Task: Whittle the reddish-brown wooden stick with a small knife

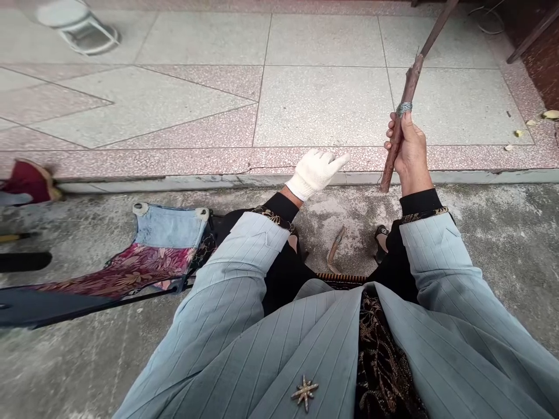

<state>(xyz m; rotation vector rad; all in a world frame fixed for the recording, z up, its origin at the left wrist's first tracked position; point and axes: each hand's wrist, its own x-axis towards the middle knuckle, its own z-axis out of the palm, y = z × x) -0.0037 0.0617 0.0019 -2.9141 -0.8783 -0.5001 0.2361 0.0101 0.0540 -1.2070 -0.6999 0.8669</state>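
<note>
A long brown wooden stick (409, 87) slants up and away to the right, with my right hand (411, 148) wrapped round its lower part. Grey wire (404, 108) is wound round the stick just above my thumb. The stick's far end runs out of the top of the view. My left hand (315, 172), in a white knitted glove, hovers near the step edge with nothing in it. Its thumb side points right and its fingers are loosely bent. Between my feet, a short curved piece of wood (336, 250) lies on the concrete.
A low tiled step (314, 105) runs across in front of me. To my left stands a folding chair with patterned cloth (148, 262). A white stool (87, 32) is at the far left, near a red shoe-like thing (32, 181). Yellow leaves (518, 133) lie at the right.
</note>
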